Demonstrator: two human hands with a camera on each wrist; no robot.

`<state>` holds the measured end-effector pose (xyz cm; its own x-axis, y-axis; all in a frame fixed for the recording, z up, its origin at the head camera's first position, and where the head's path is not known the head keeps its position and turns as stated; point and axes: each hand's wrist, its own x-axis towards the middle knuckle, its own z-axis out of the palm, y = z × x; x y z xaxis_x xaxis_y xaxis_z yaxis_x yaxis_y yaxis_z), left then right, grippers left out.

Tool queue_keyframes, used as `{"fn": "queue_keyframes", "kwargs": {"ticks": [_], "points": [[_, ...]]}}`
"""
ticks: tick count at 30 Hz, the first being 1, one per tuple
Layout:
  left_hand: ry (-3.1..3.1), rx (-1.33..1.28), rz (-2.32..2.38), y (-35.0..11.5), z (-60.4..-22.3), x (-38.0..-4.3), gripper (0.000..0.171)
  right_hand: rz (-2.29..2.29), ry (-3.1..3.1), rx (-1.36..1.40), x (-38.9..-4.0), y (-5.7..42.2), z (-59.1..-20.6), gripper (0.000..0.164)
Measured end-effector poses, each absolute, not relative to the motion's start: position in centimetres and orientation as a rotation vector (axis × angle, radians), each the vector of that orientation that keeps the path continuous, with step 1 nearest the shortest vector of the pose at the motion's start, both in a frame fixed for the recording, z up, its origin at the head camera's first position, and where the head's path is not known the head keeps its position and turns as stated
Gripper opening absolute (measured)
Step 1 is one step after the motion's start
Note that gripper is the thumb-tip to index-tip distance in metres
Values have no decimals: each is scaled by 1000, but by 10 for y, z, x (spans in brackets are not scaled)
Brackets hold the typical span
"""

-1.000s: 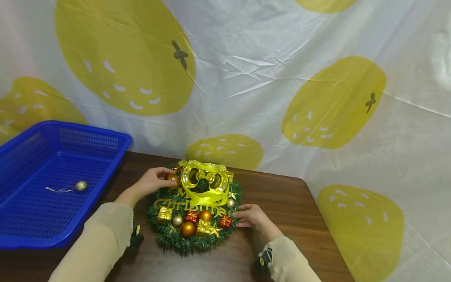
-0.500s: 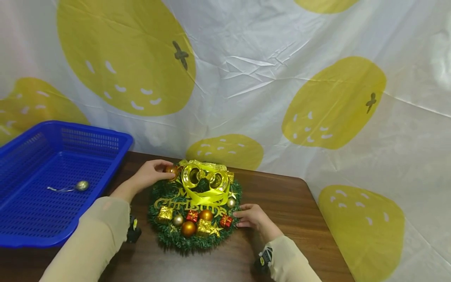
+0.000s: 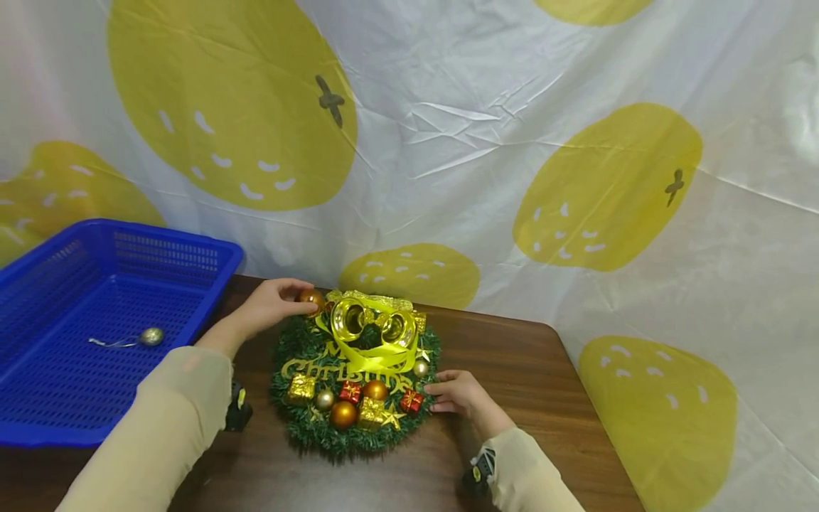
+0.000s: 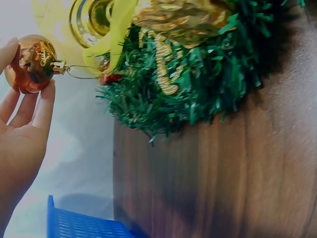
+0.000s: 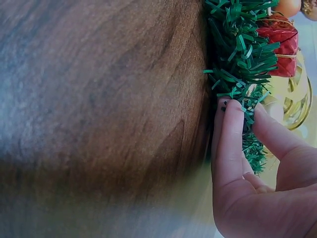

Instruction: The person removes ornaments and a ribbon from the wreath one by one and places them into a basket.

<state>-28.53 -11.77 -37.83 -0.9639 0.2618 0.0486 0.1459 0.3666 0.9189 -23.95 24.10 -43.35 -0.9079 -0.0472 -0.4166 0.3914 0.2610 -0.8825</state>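
A green Christmas wreath with baubles, small gift boxes, gold bells and gold lettering lies on the table. At its upper left, my left hand pinches a shiny copper bauble between thumb and fingers. From the bauble's gold cap, a thin wire loop stretches to the greenery; whether it is fastened there I cannot tell. On the wreath's right edge, my right hand pinches some green tinsel between thumb and fingers, near a red gift box.
To the left stands a blue plastic basket with a small gold glitter bauble and its string inside. Behind the brown wooden table hangs a white cloth printed with yellow fruit.
Holding the copper bauble, my left hand has moved up and slightly left, from over the wreath's upper left to its outer edge. The right hand stays on the wreath's edge.
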Motion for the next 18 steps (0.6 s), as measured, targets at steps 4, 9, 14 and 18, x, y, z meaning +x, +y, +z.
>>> {"fn": "queue_keyframes", "kwargs": {"ticks": [4, 9, 14, 18], "points": [[2495, 374, 1677, -120, -370, -284, 58, -1690, 2179, 306, -239, 241, -434, 55], [2507, 388, 1680, -123, -365, -283, 57, -1692, 2180, 314, -241, 241, -435, 54], [2529, 386, 1676, -128, -361, -283, 56, -1696, 2183, 326, -241, 241, -436, 54], [2538, 384, 1684, -132, -356, -282, 56, -1683, 2194, 324, -240, 241, -436, 54]]}}
